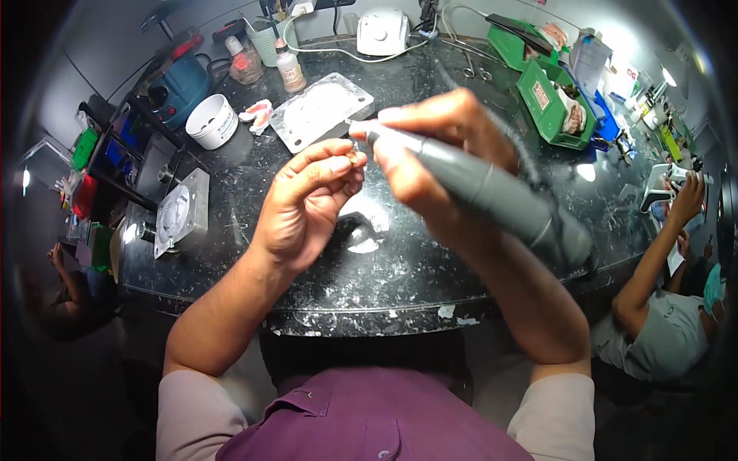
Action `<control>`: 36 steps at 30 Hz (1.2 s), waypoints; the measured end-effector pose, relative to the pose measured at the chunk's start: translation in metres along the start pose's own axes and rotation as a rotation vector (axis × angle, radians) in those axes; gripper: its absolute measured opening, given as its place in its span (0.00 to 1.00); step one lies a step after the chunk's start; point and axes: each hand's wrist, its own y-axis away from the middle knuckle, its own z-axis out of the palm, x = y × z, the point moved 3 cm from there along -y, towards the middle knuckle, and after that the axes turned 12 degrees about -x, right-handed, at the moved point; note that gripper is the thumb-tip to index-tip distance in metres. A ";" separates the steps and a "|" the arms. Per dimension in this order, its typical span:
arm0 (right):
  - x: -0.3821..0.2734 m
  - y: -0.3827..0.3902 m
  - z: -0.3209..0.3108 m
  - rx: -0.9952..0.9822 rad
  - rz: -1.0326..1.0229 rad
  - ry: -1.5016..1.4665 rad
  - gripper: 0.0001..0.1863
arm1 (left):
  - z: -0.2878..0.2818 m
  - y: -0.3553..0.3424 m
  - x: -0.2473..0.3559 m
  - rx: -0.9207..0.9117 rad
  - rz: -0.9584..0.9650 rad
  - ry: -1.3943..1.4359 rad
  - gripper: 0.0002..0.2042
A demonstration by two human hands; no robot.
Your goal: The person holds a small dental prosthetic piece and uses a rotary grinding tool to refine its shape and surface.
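My right hand point(419, 180) grips a thick grey rotary handpiece point(503, 196) like a pen, its narrow tip pointing left. That tip reaches the fingertips of my left hand point(304, 203), which are pinched together around something small. Fingers hide most of the small piece, so its kind cannot be made out. Both hands are raised over the middle of the black bench. Beyond them lies a pale metal flask half point(319, 111) filled with white material. A pink denture piece point(257, 115) rests just left of it.
The worn black bench point(361, 296) has white crumbs along its front edge. On the left stand another flask half point(182, 211), a white tub point(212, 123) and bottles. Green boxes point(553, 107) with dental models, scissors point(477, 69) and a white control box point(382, 33) are farther back. A co-worker point(661, 307) sits at right.
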 end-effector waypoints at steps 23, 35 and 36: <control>0.001 0.030 0.015 -0.097 0.166 -0.167 0.12 | 0.008 0.017 -0.007 0.083 -0.113 0.157 0.12; 0.018 0.037 0.028 -0.029 0.046 -0.317 0.14 | 0.006 0.017 -0.007 0.106 -0.093 0.157 0.13; 0.020 0.038 0.032 0.082 -0.032 -0.425 0.14 | 0.006 0.017 -0.006 0.115 -0.099 0.151 0.13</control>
